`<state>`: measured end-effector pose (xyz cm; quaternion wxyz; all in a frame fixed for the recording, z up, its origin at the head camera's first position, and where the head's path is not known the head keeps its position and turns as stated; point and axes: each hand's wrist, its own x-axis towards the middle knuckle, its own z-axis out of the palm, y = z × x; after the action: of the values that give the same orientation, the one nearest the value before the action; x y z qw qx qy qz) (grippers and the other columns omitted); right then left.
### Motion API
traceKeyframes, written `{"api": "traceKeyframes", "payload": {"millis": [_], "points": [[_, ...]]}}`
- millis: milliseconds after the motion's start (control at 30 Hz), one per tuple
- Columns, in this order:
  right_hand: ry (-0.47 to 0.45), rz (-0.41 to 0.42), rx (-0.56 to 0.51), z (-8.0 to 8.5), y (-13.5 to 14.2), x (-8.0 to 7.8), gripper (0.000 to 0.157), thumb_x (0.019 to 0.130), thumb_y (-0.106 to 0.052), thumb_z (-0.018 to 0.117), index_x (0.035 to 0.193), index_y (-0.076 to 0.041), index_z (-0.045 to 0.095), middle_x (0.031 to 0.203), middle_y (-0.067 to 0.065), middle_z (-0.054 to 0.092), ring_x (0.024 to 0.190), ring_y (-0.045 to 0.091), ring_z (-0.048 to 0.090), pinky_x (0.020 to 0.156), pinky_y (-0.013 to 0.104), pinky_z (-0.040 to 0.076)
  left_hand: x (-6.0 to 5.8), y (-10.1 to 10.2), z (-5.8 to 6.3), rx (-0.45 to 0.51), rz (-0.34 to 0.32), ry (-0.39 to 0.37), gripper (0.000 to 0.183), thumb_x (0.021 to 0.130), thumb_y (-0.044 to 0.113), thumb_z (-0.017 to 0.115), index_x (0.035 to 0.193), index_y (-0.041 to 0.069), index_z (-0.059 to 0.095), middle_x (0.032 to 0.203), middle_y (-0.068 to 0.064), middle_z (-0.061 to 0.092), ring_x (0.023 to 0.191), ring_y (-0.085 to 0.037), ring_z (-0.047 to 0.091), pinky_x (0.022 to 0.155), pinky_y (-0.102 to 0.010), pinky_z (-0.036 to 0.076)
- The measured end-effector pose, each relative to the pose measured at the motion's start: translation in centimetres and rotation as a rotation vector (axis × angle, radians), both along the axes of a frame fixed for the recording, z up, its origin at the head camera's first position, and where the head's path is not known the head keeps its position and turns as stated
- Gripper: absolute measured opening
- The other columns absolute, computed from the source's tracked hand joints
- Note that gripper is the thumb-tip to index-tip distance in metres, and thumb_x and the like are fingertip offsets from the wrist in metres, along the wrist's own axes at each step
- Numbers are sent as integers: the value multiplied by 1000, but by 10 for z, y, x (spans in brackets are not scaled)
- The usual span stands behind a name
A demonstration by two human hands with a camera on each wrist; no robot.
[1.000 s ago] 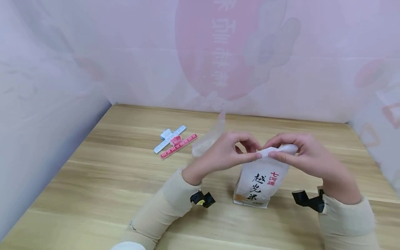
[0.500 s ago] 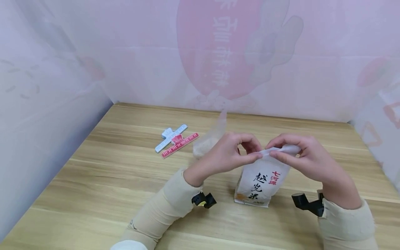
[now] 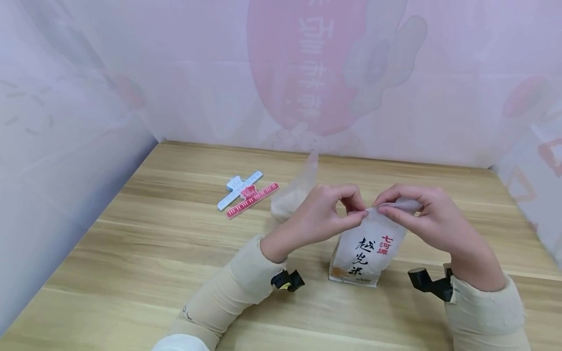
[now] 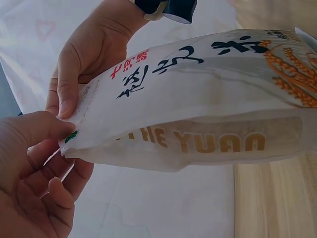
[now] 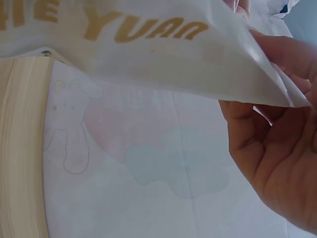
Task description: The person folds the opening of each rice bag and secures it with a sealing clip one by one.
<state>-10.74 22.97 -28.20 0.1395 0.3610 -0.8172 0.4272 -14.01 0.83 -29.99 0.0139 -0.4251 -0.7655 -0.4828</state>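
A white paper rice bag [image 3: 366, 253] with black and red lettering stands upright on the wooden table. My left hand [image 3: 327, 212] pinches the left corner of its top edge between thumb and fingers. On the other side of that edge, my right hand [image 3: 426, 214] pinches the top with its thumb in front. Seen from the left wrist, the bag [image 4: 198, 84] shows printed wheat ears and a side panel reading "HE YUAN", with the left hand [image 4: 39, 168] at its top end. In the right wrist view the right hand [image 5: 277, 148] grips the folded corner of the top.
Left of the bag lie a light blue clip [image 3: 239, 190] and a red clip [image 3: 252, 200], both with long bars like piano keys. A translucent plastic bag [image 3: 291, 197] sits behind the left hand. Printed cloth walls [image 3: 202, 107] enclose the table [image 3: 145, 253].
Both hands keep hold of the top of the rice bag, with only slight finger shifts along its edge. The clips and the plastic bag lie as before.
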Motion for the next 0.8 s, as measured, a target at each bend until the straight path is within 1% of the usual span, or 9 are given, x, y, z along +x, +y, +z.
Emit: {"api": "traceKeyframes", "payload": {"millis": [100, 200, 333, 400, 467, 600, 700, 800], "points": [[-14, -21, 3, 2, -2, 1, 33, 77, 19, 70, 93, -11, 73, 85, -7, 71, 70, 4, 61, 61, 15, 49, 1, 1, 1, 5, 9, 25, 9, 89, 1, 69, 83, 7, 66, 80, -1, 70, 75, -4, 60, 69, -12, 50], [-40, -48, -4, 3, -5, 3, 28, 80, 15, 71, 91, -12, 73, 80, -6, 70, 64, 5, 60, 57, 16, 49, 3, 1, 2, 12, 15, 69, 10, 87, -1, 69, 81, 7, 66, 80, -1, 70, 74, -5, 60, 70, -11, 51], [-100, -127, -27, 5, -11, 5, 19, 83, 9, 72, 85, -10, 72, 75, -8, 70, 59, 5, 59, 53, 18, 48, 4, 1, 2, 17, 21, 128, 12, 86, -3, 69, 80, 7, 65, 80, -2, 69, 74, -6, 61, 72, -15, 53], [-142, -179, -41, 6, -13, 7, 15, 84, 7, 72, 83, -9, 72, 73, -8, 69, 58, 6, 59, 53, 18, 48, 3, 1, 2, 17, 24, 149, 12, 85, -3, 69, 79, 6, 65, 80, -2, 69, 74, -6, 61, 72, -16, 54], [-192, -233, -47, 8, -16, 8, 12, 86, 3, 73, 81, -8, 72, 73, -9, 69, 59, 7, 59, 52, 19, 48, 4, 1, 2, 19, 27, 161, 11, 85, -4, 69, 80, 6, 65, 80, -3, 69, 74, -7, 62, 72, -18, 55], [-268, -308, -22, 11, -17, 11, 8, 88, -5, 73, 82, -9, 72, 76, -10, 68, 63, 9, 60, 54, 21, 50, 4, 1, 2, 14, 31, 178, 11, 85, -4, 69, 80, 6, 65, 80, -3, 69, 74, -7, 62, 73, -13, 53], [-290, -333, 6, 12, -17, 13, 5, 88, -8, 74, 84, -9, 72, 78, -11, 68, 67, 10, 59, 55, 23, 50, 3, 0, 2, 2, 29, 175, 11, 86, -2, 69, 80, 6, 64, 79, -3, 69, 74, -8, 63, 72, -10, 51], [-285, -335, 25, 12, -17, 13, 4, 87, -9, 75, 86, -9, 72, 79, -12, 68, 70, 11, 59, 57, 23, 50, 2, -3, 2, -14, 25, 154, 11, 87, 0, 70, 80, 6, 64, 78, -2, 69, 74, -7, 63, 70, -9, 50]]}}
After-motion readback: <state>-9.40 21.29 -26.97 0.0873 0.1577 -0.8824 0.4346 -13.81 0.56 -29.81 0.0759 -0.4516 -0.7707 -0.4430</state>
